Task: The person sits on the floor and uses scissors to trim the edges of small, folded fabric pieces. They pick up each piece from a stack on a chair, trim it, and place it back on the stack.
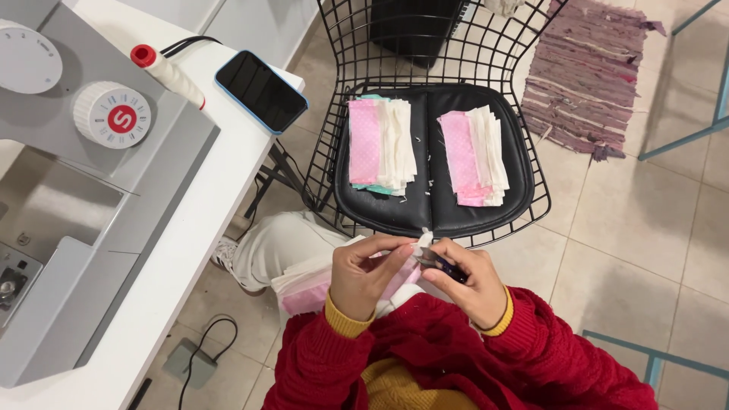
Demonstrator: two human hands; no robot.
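A pink-and-white fabric piece point(323, 285) is pinched taut by the left hand point(363, 273), so small metal snips point(434, 262), gripped in the right hand point(469, 281), are presented to its edge.

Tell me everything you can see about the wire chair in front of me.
The chair is black metal wire bent into an open grid, with a curved back and raised sides. It stands on pale floor tiles beside a white table, its back toward a purple rag rug. A black padded cushion, creased down the middle, covers the seat. Two stacks of pink and white fabric pieces lie side by side on the cushion. No hand touches it.
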